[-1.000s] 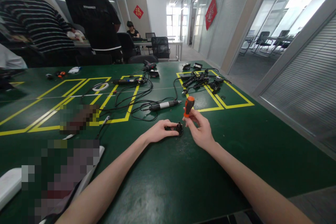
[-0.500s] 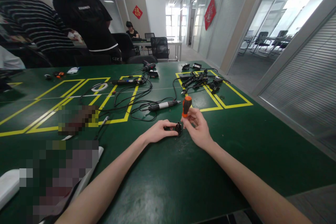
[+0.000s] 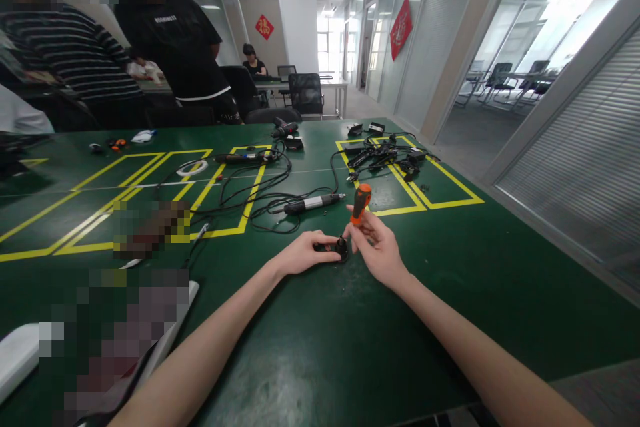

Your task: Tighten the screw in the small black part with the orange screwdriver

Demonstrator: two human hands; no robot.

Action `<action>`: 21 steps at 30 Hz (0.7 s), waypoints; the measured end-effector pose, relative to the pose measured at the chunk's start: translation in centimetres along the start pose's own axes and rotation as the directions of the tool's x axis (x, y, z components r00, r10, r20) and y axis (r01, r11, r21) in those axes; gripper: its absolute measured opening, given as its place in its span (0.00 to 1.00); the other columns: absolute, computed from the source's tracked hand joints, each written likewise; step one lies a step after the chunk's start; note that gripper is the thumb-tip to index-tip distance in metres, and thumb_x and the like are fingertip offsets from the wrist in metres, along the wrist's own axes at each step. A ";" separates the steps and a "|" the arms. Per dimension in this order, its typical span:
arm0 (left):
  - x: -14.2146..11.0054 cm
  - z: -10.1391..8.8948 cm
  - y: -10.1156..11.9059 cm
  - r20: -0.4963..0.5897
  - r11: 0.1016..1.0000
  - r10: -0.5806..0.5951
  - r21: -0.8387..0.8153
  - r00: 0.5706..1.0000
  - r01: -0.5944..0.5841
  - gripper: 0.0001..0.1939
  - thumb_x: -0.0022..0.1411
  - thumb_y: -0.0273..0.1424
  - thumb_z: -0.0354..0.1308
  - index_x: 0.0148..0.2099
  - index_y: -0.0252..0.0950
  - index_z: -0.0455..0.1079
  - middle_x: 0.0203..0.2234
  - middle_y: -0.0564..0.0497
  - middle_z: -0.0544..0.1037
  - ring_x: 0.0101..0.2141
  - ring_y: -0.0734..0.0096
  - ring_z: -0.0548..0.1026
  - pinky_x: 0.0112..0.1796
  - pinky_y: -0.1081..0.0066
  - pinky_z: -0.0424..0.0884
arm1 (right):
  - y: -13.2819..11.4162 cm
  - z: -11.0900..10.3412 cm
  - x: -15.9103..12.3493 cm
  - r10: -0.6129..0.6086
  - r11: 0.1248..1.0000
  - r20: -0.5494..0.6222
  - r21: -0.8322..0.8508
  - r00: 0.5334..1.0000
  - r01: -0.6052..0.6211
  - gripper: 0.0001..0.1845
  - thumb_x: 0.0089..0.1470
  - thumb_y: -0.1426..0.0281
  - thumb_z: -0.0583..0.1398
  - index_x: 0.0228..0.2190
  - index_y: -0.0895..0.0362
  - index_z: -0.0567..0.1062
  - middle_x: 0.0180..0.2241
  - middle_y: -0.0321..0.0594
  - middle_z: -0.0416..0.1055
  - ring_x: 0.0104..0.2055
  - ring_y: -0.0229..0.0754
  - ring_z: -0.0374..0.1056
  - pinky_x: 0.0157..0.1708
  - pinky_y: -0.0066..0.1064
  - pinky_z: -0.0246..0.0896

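My left hand (image 3: 303, 252) rests on the green table (image 3: 320, 340) with its fingers closed around a small black part (image 3: 341, 248), holding it down. My right hand (image 3: 379, 245) grips an orange-handled screwdriver (image 3: 361, 202) upright, its tip down at the black part. The two hands nearly touch over the part. The screwdriver's shaft is mostly hidden by my fingers.
A silver and black electric screwdriver (image 3: 314, 201) with tangled black cables (image 3: 250, 193) lies just beyond my hands. More black adapters and cords (image 3: 385, 157) fill a yellow-taped square at the right. Two people (image 3: 170, 53) stand at the far left edge. A white object (image 3: 20, 353) lies near left.
The screwdriver has shifted slightly, dipping and tilting as my right hand works it over the part. My left hand stays on the black part.
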State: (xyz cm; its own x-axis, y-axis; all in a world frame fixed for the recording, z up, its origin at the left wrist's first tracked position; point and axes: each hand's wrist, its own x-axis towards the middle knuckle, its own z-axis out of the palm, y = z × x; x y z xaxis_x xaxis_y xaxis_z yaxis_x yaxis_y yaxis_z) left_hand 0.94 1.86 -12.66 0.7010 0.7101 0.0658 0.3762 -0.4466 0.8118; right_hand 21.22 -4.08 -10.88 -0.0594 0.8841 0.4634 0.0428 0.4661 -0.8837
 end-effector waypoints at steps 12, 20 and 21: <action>0.0 0.0 -0.1 0.001 1.000 0.005 -0.015 1.000 -0.005 0.20 0.61 0.42 0.67 0.52 0.38 0.81 0.33 0.50 0.77 0.36 0.66 0.71 0.41 0.70 0.65 | 0.4 0.2 0.3 0.079 0.991 -0.060 0.110 0.995 -0.073 0.16 0.61 0.60 0.64 0.47 0.55 0.74 0.32 0.36 0.74 0.26 0.35 0.66 0.26 0.29 0.66; 0.1 0.1 -0.1 -0.007 1.000 0.004 -0.018 1.000 -0.004 0.18 0.61 0.41 0.68 0.50 0.38 0.82 0.32 0.51 0.77 0.34 0.67 0.71 0.39 0.70 0.64 | 0.5 0.3 0.1 0.064 0.986 -0.077 0.161 0.995 -0.051 0.17 0.60 0.61 0.65 0.48 0.51 0.69 0.31 0.33 0.74 0.23 0.34 0.65 0.23 0.26 0.62; 0.1 0.1 -0.1 -0.009 1.000 0.003 -0.018 1.000 -0.003 0.18 0.61 0.41 0.68 0.50 0.38 0.82 0.32 0.51 0.77 0.34 0.67 0.70 0.39 0.70 0.64 | 0.4 0.3 0.1 0.065 0.987 -0.061 0.152 0.996 -0.055 0.17 0.61 0.60 0.64 0.48 0.52 0.70 0.30 0.33 0.73 0.22 0.33 0.63 0.23 0.27 0.61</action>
State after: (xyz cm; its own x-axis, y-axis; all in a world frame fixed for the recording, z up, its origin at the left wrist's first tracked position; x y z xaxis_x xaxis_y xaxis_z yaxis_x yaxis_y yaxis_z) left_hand 1.04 1.90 -12.76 0.6965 0.7138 0.0733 0.3630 -0.4386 0.8221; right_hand 20.91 -3.76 -11.22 0.0047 0.9128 0.4085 -0.1057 0.4066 -0.9075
